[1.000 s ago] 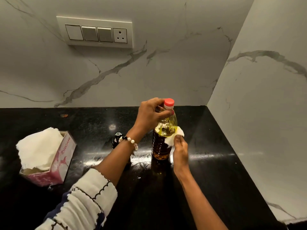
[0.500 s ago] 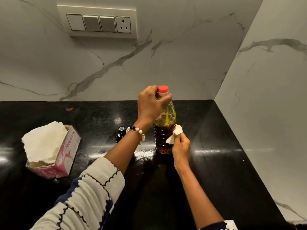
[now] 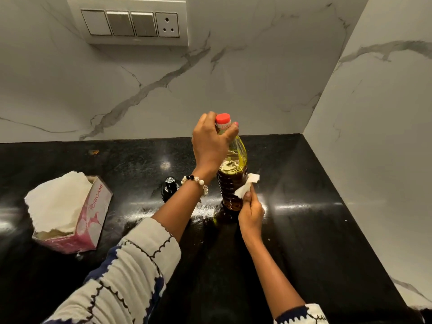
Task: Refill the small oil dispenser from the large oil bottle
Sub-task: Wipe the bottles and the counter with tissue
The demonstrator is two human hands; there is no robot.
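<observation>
The large oil bottle (image 3: 232, 181), clear plastic with yellow oil and a red cap, stands upright on the black counter (image 3: 304, 230). My left hand (image 3: 211, 146) grips its neck just below the cap. My right hand (image 3: 251, 211) pinches a small white tissue piece (image 3: 246, 187) and presses it against the bottle's lower right side. The small oil dispenser (image 3: 168, 188), dark glass, stands left of the bottle, partly hidden behind my left forearm.
A pink tissue box (image 3: 79, 218) with white tissue sticking out sits at the left of the counter. Marble walls close the back and the right side. A switch panel (image 3: 131, 23) hangs on the back wall.
My right hand with the tissue has slid down the bottle's side. My left hand keeps its grip on the neck. The camera has moved closer.
</observation>
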